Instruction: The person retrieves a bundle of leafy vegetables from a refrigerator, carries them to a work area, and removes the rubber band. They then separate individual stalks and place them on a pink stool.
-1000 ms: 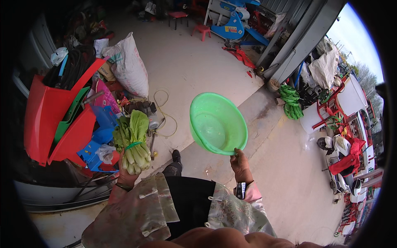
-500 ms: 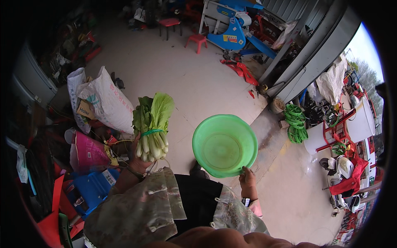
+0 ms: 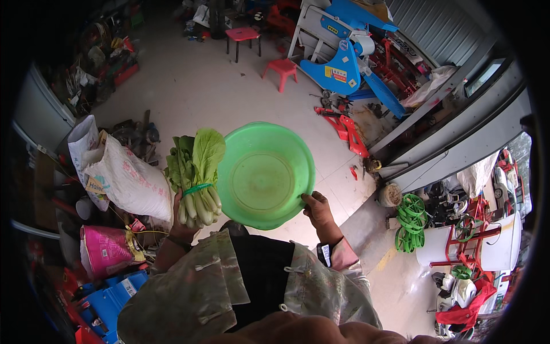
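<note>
The fingers of the right hand (image 3: 319,210) pinch the near right rim of a green basin (image 3: 260,180), thumb over the edge; the basin hangs forward and left of them, its hollow facing up. The left hand (image 3: 181,228) grips a bunch of leafy greens (image 3: 197,198) at the stalks, most of its fingers hidden behind, a green band (image 3: 196,190) just above. Half a second ago floor showed between basin and greens; now the leaves overlap the basin's left rim in view, though touching I cannot tell. So both loads are closer together, still carried. Left of the left fingers lies a white sack (image 3: 129,180); well beyond both hands stands a red stool (image 3: 281,69).
</note>
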Motion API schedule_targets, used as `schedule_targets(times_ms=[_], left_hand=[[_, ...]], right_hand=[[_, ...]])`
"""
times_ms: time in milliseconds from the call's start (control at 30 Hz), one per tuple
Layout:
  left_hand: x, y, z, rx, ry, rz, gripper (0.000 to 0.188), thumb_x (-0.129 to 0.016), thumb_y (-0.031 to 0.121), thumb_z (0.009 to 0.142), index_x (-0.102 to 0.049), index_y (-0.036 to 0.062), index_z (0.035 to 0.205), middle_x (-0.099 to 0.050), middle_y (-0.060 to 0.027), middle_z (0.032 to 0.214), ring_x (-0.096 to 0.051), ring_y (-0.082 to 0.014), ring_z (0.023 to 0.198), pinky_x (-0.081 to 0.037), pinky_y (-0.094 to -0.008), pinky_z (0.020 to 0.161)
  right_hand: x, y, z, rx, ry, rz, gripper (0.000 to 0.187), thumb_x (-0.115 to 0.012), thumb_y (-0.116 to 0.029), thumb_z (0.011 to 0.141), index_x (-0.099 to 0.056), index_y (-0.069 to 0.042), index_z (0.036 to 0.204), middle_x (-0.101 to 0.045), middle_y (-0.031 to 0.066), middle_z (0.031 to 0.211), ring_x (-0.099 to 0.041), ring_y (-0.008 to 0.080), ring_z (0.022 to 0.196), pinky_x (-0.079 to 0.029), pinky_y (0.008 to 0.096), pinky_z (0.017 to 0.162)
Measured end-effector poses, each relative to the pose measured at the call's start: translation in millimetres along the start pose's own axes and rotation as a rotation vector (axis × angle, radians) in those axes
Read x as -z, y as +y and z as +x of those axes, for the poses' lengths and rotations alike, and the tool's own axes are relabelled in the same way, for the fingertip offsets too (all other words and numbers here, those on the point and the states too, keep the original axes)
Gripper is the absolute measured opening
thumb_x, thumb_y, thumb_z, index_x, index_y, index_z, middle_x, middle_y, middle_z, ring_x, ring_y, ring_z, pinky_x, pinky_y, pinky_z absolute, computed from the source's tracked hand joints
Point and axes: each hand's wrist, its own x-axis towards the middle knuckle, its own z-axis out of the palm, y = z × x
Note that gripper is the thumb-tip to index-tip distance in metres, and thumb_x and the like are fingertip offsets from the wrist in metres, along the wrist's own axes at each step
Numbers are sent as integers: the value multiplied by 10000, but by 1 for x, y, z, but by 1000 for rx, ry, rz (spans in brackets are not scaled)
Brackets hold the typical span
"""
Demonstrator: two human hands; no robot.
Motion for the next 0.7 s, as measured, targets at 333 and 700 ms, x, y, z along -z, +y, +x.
schedule_targets(times_ms=[333, 700], left_hand=[[-192, 25, 192, -895, 177, 1703, 430, -512, 384, 969, -551, 25, 1203, -631, -112, 1098, -611, -210, 1002, -482, -335, 934], [-404, 88, 335, -695, 97, 979, 588, -765, 199, 800, -435, 76, 1272, -491, -51, 1195, -594, -72, 938, -539, -149, 723]], right_hand=[[-25, -140, 263, -32, -65, -129, 329, -633, -232, 859, -581, 42, 1034, -578, 49, 744, -490, 107, 544, -380, 220, 460], [-22, -218, 536, -185, 9, 128, 365, -637, -278, 894, -549, -18, 1134, -617, 113, 941, -586, 193, 739, -479, 301, 593]])
